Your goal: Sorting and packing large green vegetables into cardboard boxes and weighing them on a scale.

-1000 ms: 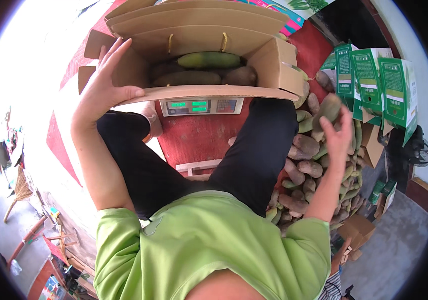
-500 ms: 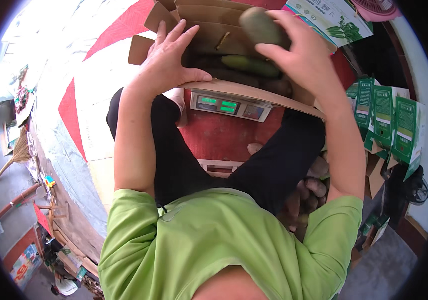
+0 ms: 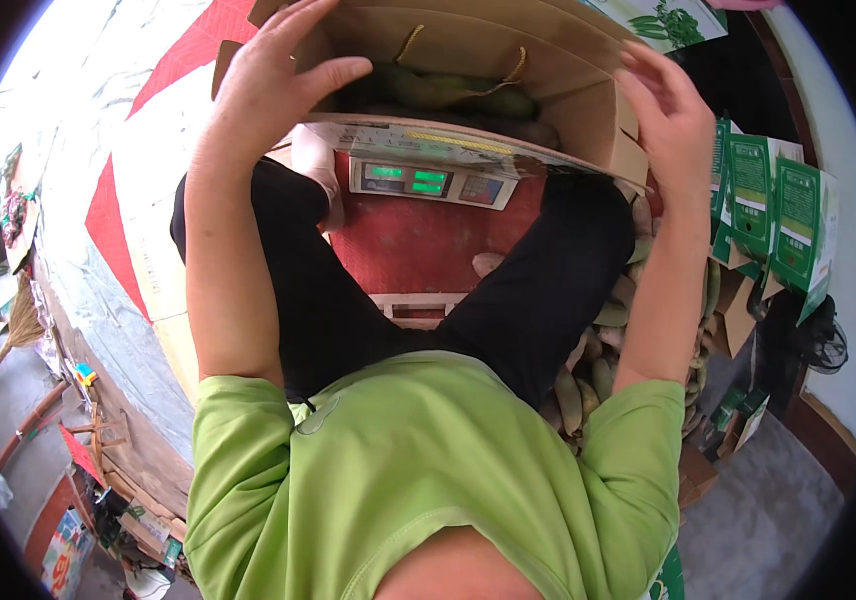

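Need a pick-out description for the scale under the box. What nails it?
Start at the open cardboard box of green fruit between the left hand and right hand. Just under its near edge sits the scale, a grey panel on the red platform. It is the only thing there with lit green displays.

One cardboard box (image 3: 588, 110), one digital scale (image 3: 433, 183), three green cartons (image 3: 778, 215), two hands: left (image 3: 273, 85), right (image 3: 673, 115).

Pale floor (image 3: 78, 150) in bright daylight at left, red mat (image 3: 428, 245) on it. Broom (image 3: 10, 330) far left. Green printed cartons (image 3: 783, 215) stacked right. Grey floor (image 3: 768, 510) lower right.
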Demonstrator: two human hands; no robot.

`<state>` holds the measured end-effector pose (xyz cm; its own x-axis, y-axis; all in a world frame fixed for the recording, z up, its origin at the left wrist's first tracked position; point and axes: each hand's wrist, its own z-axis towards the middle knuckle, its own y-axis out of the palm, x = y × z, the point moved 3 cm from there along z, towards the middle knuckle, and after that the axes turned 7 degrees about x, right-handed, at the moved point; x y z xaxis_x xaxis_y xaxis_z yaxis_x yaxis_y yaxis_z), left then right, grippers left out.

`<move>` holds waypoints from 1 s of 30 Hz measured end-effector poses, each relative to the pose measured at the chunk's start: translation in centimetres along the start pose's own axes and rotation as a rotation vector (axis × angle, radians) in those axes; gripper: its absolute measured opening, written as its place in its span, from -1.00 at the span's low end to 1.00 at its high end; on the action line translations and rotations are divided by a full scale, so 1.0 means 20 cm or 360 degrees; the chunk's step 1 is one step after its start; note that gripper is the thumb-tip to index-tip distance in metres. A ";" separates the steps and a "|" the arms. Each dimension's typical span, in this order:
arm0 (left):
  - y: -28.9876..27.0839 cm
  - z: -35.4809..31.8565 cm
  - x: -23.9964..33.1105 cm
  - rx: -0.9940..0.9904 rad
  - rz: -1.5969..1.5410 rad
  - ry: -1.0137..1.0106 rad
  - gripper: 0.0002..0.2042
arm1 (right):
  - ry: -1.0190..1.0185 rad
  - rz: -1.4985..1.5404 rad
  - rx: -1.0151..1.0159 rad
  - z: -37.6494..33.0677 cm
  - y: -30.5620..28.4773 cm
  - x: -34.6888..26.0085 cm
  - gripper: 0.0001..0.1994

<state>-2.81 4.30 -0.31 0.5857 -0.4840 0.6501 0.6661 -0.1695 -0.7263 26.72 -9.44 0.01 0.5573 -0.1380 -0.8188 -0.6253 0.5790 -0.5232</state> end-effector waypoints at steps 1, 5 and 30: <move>-0.01 0.01 0.01 0.0055 -0.0038 0.0004 -0.40 | 0.0036 0.0084 0.0130 -0.03 -0.09 0.04 -0.69; 0.04 0.03 0.00 0.0103 -0.0447 -0.0083 -0.46 | 0.0210 0.0100 0.0429 -0.19 -0.35 0.46 -0.73; 0.03 0.04 -0.06 0.0311 -0.0108 -0.0176 -0.66 | 0.0749 0.0128 0.0499 -0.70 -0.37 1.05 -0.73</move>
<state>-2.66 5.46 -1.34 0.5765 -0.3781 0.7243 0.7761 -0.0236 -0.6301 35.44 -27.89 -16.54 0.1663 -0.3854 -0.9076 -0.4235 0.8033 -0.4187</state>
